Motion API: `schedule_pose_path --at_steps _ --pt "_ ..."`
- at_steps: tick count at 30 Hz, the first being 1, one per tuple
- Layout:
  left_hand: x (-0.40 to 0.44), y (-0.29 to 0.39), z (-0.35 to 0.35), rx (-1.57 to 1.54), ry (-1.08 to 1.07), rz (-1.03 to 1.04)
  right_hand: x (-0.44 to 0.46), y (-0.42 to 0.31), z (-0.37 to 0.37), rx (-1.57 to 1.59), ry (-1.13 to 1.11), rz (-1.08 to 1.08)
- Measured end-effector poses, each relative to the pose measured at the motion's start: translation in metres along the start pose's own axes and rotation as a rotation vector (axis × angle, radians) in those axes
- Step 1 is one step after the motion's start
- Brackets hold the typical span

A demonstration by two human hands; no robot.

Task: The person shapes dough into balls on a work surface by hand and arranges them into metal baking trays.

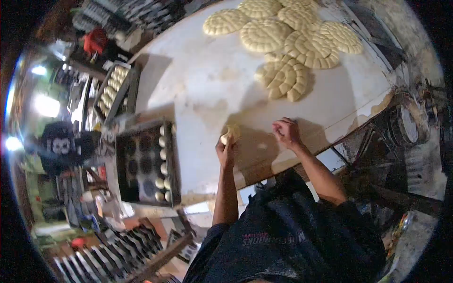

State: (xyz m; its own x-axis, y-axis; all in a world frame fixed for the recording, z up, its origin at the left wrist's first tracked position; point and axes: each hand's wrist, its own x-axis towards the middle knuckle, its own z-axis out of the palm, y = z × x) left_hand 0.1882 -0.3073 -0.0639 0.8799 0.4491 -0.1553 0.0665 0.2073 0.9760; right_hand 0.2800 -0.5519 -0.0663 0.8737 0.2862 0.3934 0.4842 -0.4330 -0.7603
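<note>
My left hand is closed around a small piece of dough, just above the front part of the table. To its right, my right hand hovers over the table with its fingers curled in; whether anything sits inside them is hidden. Beyond my hands lies a scored round of dough, cut into pieces, its near edge broken away. On my left a dark baking tray has several pale dough balls lined up along its right side.
More scored dough rounds cover the far end of the pale table. A second tray filled with dough balls stands at the far left. A co-worker in a dark shirt is beyond the near tray. Stacked trays stand at the lower left.
</note>
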Motion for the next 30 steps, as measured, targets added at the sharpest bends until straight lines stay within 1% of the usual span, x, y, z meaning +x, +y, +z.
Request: schedule_pose_path --at_steps 1,2,4,5,6,7,8,9,10,12,14,16,17,18,19,20,21,22,23,24,25,26,27,28,29,30 --pt "-0.012 0.003 -0.003 -0.159 -0.023 -0.067 -0.004 -0.024 0.01 -0.018 -0.197 0.018" --pt "-0.024 0.009 -0.002 -0.321 -0.047 -0.131 -0.016 -0.042 0.031 -0.021 -0.232 0.016" --pt "-0.042 0.017 0.001 -0.404 -0.029 -0.112 -0.033 -0.072 0.071 0.103 -0.311 0.071" --pt "-0.046 0.019 -0.001 -0.467 -0.038 -0.081 -0.038 -0.086 0.086 0.1 -0.336 0.064" --pt "-0.045 0.018 -0.011 -0.478 -0.016 -0.084 -0.044 -0.099 0.099 0.312 -0.165 0.243" --pt "-0.043 0.015 -0.024 -0.25 -0.104 -0.01 -0.052 -0.106 0.107 0.517 0.016 0.426" --pt "-0.051 0.01 -0.041 -0.025 -0.189 0.045 -0.055 -0.096 0.113 0.468 0.061 0.526" --pt "-0.053 0.009 -0.053 0.188 -0.185 0.09 -0.057 -0.083 0.111 0.584 0.08 0.572" --pt "-0.06 0.026 -0.058 0.357 -0.193 0.121 -0.055 -0.08 0.101 0.699 0.106 0.616" --pt "-0.068 0.023 -0.064 0.301 -0.077 0.272 -0.044 -0.087 0.063 0.747 0.142 0.669" --pt "-0.074 0.016 -0.071 0.267 0.055 0.206 -0.036 -0.072 0.03 0.804 0.183 0.711" --pt "-0.072 0.002 -0.087 0.491 -0.003 0.317 -0.026 -0.04 -0.007 0.523 0.142 0.623" --pt "-0.068 0.001 -0.087 0.765 -0.065 0.369 -0.027 -0.018 -0.023 0.528 0.148 0.614" --pt "-0.065 0.0 -0.088 1.028 -0.117 0.445 -0.036 0.009 -0.034 0.217 -0.14 0.235" --pt "-0.05 0.002 -0.089 1.266 -0.154 0.423 -0.038 0.029 -0.042 -0.102 -0.418 -0.141" --pt "-0.035 0.009 -0.094 1.504 -0.195 0.389 -0.023 0.025 -0.05 -0.099 -0.421 -0.133" --pt "-0.016 0.011 -0.092 1.475 -0.114 0.488 -0.01 0.023 -0.055 -0.213 -0.481 -0.314" --pt "0.005 0.023 -0.078 1.265 -0.048 0.465 0.005 0.016 -0.054 -0.321 -0.54 -0.495" --pt "0.024 0.03 -0.059 1.228 0.048 0.493 0.026 0.017 -0.04 -0.314 -0.433 -0.56" --pt "0.039 0.032 -0.036 1.188 0.148 0.521 0.041 0.017 -0.022 -0.281 -0.411 -0.48" --pt "0.046 0.033 -0.014 1.198 0.146 0.505 0.051 0.014 -0.003 -0.247 -0.392 -0.399" --pt "0.047 0.031 0.008 1.095 0.172 0.426 0.057 0.004 0.014 -0.198 -0.379 -0.316" --pt "0.046 0.028 0.025 0.993 0.201 0.349 0.053 -0.011 0.026 -0.134 -0.331 -0.282" --pt "0.035 0.007 0.027 0.92 0.122 0.249 0.043 -0.024 0.033 -0.072 -0.347 -0.332" --pt "0.014 -0.033 0.016 1.031 0.155 0.411 0.015 -0.02 0.036 -0.08 -0.365 -0.437" --pt "-0.012 -0.048 0.013 1.117 0.116 0.491 0.005 -0.013 0.028 -0.083 -0.368 -0.495"
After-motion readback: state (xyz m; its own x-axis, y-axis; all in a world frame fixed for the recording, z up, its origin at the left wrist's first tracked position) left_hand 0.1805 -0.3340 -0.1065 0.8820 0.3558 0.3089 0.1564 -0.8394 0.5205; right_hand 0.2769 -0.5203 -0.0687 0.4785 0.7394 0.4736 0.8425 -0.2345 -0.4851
